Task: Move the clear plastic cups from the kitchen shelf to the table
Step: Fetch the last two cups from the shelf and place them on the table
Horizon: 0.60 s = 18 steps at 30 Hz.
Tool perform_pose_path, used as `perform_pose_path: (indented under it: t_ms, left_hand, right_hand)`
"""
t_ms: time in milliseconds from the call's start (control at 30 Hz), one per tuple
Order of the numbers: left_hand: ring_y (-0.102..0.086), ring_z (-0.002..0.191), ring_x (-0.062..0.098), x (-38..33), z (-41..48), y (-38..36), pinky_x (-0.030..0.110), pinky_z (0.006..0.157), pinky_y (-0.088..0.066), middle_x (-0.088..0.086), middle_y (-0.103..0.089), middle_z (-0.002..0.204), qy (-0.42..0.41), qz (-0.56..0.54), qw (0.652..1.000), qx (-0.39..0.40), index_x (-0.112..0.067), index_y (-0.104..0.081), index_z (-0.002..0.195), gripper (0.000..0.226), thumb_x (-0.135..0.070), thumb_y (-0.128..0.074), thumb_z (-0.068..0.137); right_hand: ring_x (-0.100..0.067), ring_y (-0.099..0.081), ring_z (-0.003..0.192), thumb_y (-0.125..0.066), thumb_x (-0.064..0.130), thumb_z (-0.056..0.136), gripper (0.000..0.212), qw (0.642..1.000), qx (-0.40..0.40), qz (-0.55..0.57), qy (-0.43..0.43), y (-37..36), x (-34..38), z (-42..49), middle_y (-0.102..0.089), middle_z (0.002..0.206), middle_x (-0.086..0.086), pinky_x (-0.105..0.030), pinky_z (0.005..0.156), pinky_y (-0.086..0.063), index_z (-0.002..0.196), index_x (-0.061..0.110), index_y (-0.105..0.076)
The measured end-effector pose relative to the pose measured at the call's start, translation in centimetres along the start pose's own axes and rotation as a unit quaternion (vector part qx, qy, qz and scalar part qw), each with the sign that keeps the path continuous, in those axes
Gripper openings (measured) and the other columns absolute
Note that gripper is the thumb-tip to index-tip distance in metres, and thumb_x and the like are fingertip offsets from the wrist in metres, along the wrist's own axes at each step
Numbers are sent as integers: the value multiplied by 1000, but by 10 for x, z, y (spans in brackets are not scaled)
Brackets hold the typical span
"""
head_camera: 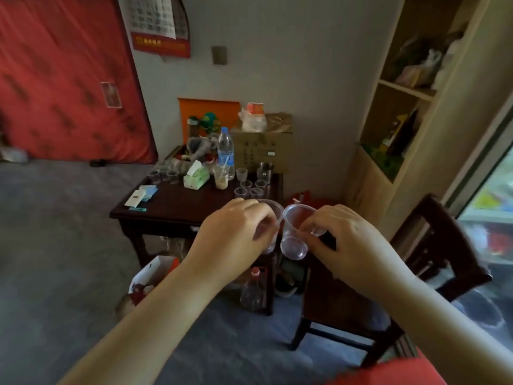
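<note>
So both hands are out front, each pinching a small clear plastic cup: the left hand (236,232) grips one (269,215) mostly hidden behind its fingers, and the right hand (347,240) holds the other (295,234) by its side wall, tipped so its mouth faces up and left. The two cups sit just beside each other, rims nearly touching. The dark wooden table (177,209) lies straight ahead and below, with more clear cups (251,188) grouped at its far right, so I'd guess both reach forward about equally.
</note>
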<state>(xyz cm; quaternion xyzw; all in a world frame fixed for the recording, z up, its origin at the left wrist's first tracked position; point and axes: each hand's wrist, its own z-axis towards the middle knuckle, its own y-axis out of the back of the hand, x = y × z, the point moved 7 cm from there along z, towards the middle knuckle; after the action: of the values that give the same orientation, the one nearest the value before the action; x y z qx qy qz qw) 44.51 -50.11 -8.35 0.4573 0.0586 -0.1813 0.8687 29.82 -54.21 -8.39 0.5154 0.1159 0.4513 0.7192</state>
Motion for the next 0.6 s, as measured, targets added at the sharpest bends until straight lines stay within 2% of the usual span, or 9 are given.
perform_pose_path:
  t_ms: [100,233,400,600]
  left_hand:
    - [-49,82,2,24,21,-23,17,61,-32,-13,-61,81,24,-14,1000,12,-28,-60,84,15,-40,-51,82]
    - [-49,80,2,56,38,-48,17,61,-35,-17,-55,77,49,-11,998,26,-28,-59,82,13,-40,-54,84]
    - [-49,77,3,102,54,-70,21,63,-41,-16,-55,75,82,-12,996,38,-25,-60,82,17,-41,-54,84]
    - [-52,80,5,168,79,-101,28,66,-46,-13,-59,78,108,-42,992,52,-25,-61,83,13,-36,-56,85]
  right_hand:
    - [10,-45,82,-56,37,85,14,999,19,24,10,-20,-25,30,-54,87,22,-8,79,-30,92,29,-64]
    - [1,-47,86,-58,34,85,13,998,36,43,19,-50,-49,61,-56,89,18,-11,71,-37,95,27,-65]
    - [-4,-50,89,-46,41,88,24,994,68,78,46,-89,-64,98,-61,90,14,-25,73,-47,95,28,-65]
    - [-3,-49,88,-47,36,87,21,992,90,78,40,-142,-86,150,-62,91,14,-23,74,-46,98,29,-64]
